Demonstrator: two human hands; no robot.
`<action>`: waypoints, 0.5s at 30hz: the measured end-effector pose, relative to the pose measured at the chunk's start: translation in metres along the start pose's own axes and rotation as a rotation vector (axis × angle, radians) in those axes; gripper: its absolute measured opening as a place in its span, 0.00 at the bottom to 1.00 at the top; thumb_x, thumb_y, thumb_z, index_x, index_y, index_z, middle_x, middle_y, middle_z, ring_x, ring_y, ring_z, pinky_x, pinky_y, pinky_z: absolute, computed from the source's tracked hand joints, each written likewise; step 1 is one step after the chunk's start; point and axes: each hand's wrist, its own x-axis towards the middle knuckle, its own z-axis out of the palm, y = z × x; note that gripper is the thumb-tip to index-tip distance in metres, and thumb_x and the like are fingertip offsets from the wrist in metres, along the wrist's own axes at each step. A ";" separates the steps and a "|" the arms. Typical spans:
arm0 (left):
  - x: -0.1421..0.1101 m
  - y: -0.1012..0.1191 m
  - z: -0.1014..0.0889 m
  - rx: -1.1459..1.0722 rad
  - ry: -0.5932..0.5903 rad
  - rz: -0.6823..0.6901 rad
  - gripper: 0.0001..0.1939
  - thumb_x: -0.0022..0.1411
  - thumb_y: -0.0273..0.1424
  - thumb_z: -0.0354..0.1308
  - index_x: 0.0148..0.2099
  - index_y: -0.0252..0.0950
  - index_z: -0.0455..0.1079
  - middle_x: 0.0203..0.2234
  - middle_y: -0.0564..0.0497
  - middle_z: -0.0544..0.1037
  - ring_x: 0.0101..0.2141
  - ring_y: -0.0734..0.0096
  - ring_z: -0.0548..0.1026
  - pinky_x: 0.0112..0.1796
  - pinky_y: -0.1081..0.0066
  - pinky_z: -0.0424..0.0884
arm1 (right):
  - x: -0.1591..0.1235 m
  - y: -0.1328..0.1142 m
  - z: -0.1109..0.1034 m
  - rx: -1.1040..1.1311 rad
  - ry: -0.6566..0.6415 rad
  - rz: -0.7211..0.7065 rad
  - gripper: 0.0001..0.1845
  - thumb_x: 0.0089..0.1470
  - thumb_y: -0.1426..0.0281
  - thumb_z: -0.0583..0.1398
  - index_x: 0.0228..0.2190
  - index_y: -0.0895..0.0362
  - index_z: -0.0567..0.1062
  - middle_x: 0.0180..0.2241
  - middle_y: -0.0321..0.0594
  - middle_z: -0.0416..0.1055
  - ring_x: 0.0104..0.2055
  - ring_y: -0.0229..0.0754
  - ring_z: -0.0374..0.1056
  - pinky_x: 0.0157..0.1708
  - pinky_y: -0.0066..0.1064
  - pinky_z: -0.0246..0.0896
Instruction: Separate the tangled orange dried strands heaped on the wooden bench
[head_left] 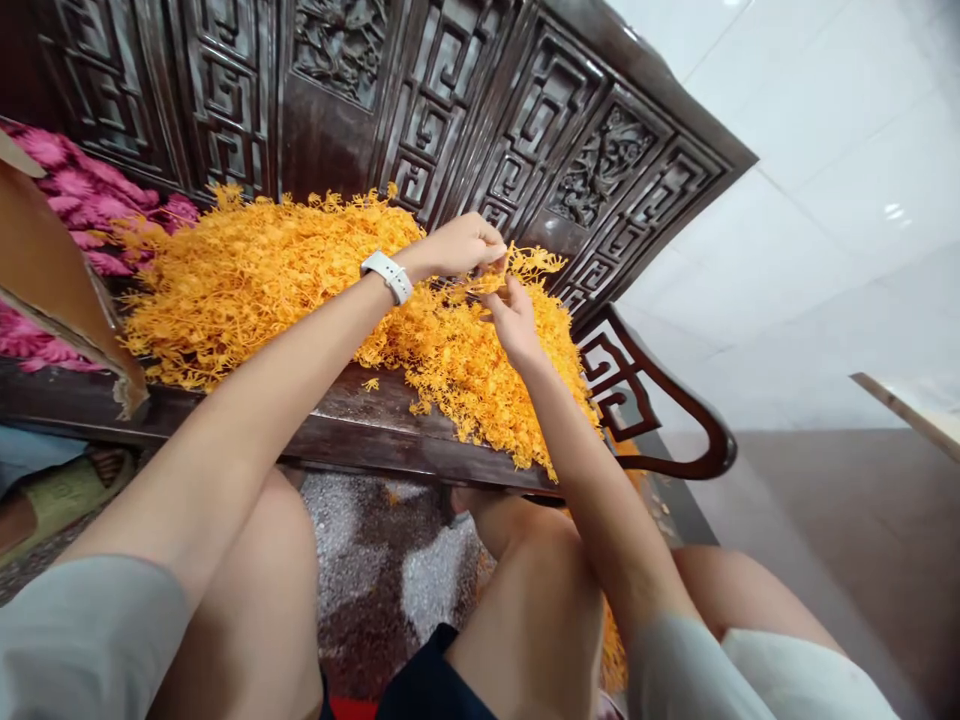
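Bench [379, 408] under orange sprigs [277, 280], white wall [810, 220].

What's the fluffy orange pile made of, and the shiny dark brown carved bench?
The fluffy orange pile looks matte, maybe plastic or fabric: it's stringy and evenly bright; I can't tell which. The shiny dark brown carved bench seems varnished wood, catching glossy highlights.

Glossy dark-brown carved wooden bench [352, 432], seat [345, 398] carrying 2 piles: a broad heap of frilly yellow-orange sprigs [277, 290]; a fluffy magenta-pink mass [86, 190], left end. 1 small loose yellow-orange sprig [370, 384] near front edge.
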 end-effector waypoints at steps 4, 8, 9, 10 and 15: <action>-0.014 0.001 0.009 -0.086 -0.122 -0.296 0.09 0.59 0.30 0.74 0.31 0.30 0.82 0.22 0.46 0.75 0.33 0.56 0.81 0.42 0.54 0.74 | -0.026 0.016 -0.015 -0.602 0.135 -0.129 0.33 0.67 0.68 0.56 0.70 0.62 0.63 0.66 0.63 0.65 0.68 0.64 0.62 0.67 0.59 0.60; -0.025 -0.003 0.030 -0.071 -0.214 -0.351 0.12 0.53 0.36 0.80 0.29 0.36 0.82 0.24 0.43 0.79 0.32 0.58 0.80 0.37 0.58 0.75 | -0.051 0.029 -0.018 -0.860 0.096 -0.155 0.29 0.67 0.68 0.56 0.65 0.69 0.68 0.68 0.71 0.62 0.72 0.72 0.56 0.71 0.65 0.51; -0.025 -0.005 0.036 -0.101 -0.210 -0.353 0.11 0.54 0.36 0.79 0.29 0.37 0.82 0.27 0.42 0.82 0.32 0.60 0.80 0.36 0.60 0.74 | -0.055 0.031 -0.019 -0.863 0.084 -0.130 0.29 0.67 0.66 0.57 0.64 0.68 0.70 0.67 0.72 0.63 0.71 0.72 0.58 0.70 0.65 0.53; -0.024 -0.006 0.041 -0.152 -0.172 -0.365 0.10 0.55 0.34 0.78 0.29 0.37 0.82 0.30 0.41 0.84 0.32 0.62 0.80 0.34 0.62 0.74 | -0.059 0.032 -0.020 -0.856 0.060 -0.096 0.29 0.68 0.64 0.57 0.64 0.68 0.70 0.66 0.72 0.65 0.69 0.72 0.60 0.68 0.63 0.56; -0.016 -0.008 0.053 -0.416 0.188 -0.453 0.07 0.58 0.23 0.71 0.30 0.36 0.76 0.30 0.49 0.83 0.32 0.74 0.81 0.34 0.74 0.75 | -0.071 0.038 -0.029 -0.630 -0.175 0.090 0.23 0.66 0.62 0.59 0.59 0.58 0.72 0.40 0.52 0.79 0.44 0.59 0.76 0.47 0.47 0.70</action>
